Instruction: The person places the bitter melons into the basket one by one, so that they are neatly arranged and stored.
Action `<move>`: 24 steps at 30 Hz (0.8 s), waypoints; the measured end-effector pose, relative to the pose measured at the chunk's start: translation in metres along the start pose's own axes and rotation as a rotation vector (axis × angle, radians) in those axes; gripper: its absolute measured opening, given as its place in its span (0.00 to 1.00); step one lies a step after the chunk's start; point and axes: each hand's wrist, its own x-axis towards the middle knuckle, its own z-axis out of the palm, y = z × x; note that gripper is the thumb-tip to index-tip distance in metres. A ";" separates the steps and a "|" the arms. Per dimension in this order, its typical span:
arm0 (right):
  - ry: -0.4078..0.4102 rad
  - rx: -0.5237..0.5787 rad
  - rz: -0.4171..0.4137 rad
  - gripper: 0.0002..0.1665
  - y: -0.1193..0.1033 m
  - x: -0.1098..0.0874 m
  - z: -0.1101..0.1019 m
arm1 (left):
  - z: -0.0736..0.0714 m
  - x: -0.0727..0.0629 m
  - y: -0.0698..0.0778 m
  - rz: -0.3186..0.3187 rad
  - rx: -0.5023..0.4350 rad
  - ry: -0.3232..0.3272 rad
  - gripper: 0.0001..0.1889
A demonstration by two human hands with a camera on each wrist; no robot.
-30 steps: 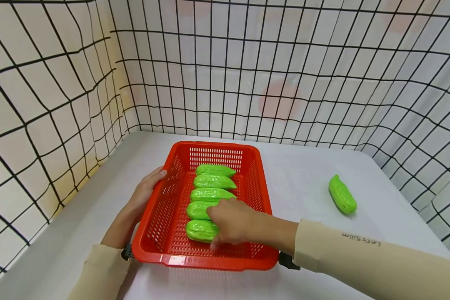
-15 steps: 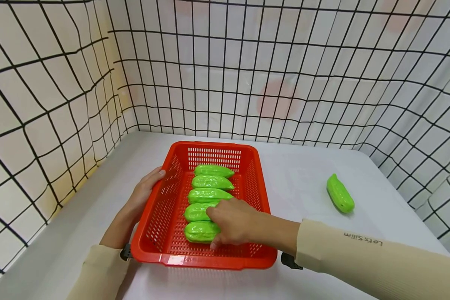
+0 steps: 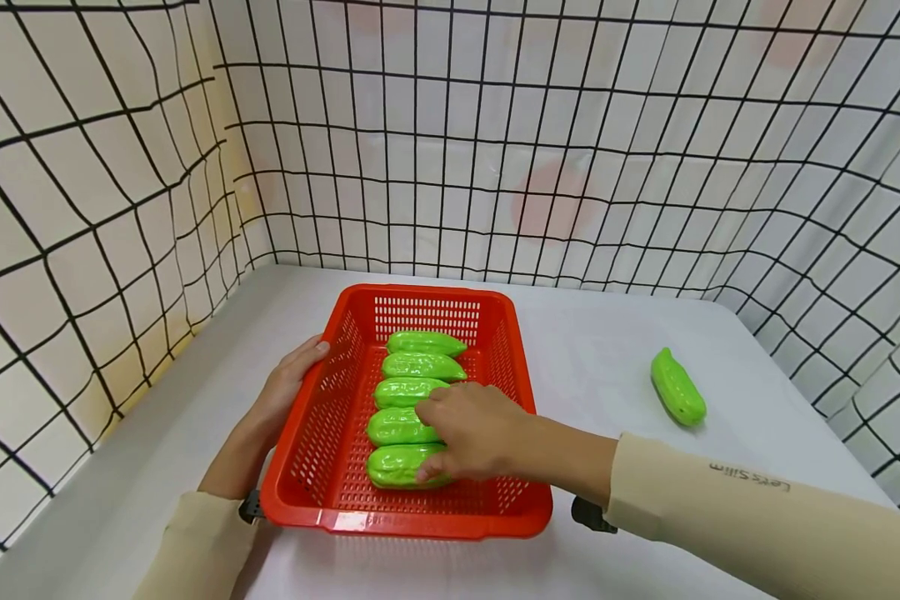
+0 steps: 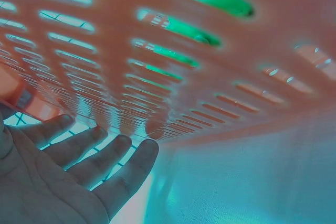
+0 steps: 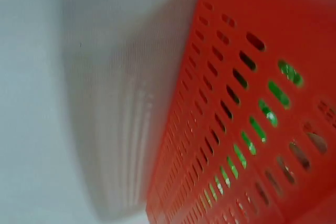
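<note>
In the head view, several glossy, ridged light-green bitter melons lie side by side across the floor of a red perforated plastic basket [image 3: 407, 523]. My right hand [image 3: 474, 429] is over the right ends of the two nearest, its thumb at the nearest melon [image 3: 393, 467] and its index finger above the neighbouring melon [image 3: 397, 427]. Thumb and index are spread apart; the other fingertips are hidden under the hand. My left hand [image 3: 288, 379] rests against the basket's left side. In the left wrist view its straight fingers [image 4: 113, 174] lie at the slotted wall.
One more bitter melon [image 3: 678, 387] lies on the white tabletop [image 3: 592, 358], right of the basket. Black wire grid [image 3: 487, 142] and pale sheeting surround the table at the back and both sides. The right wrist view shows the basket's outer wall [image 5: 210, 129] and its shadow.
My right hand has risen slightly and drawn a little away from the near melons, showing more of them. The left hand stays at the basket's side. The whole view has shifted slightly.
</note>
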 end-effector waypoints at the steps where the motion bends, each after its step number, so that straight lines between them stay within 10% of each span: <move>1: 0.011 0.003 0.002 0.29 0.001 -0.001 -0.002 | 0.000 0.000 0.000 -0.001 -0.004 -0.002 0.31; 24: 0.450 0.035 -0.009 0.11 0.064 -0.037 -0.009 | 0.001 -0.001 0.001 -0.013 -0.003 -0.003 0.31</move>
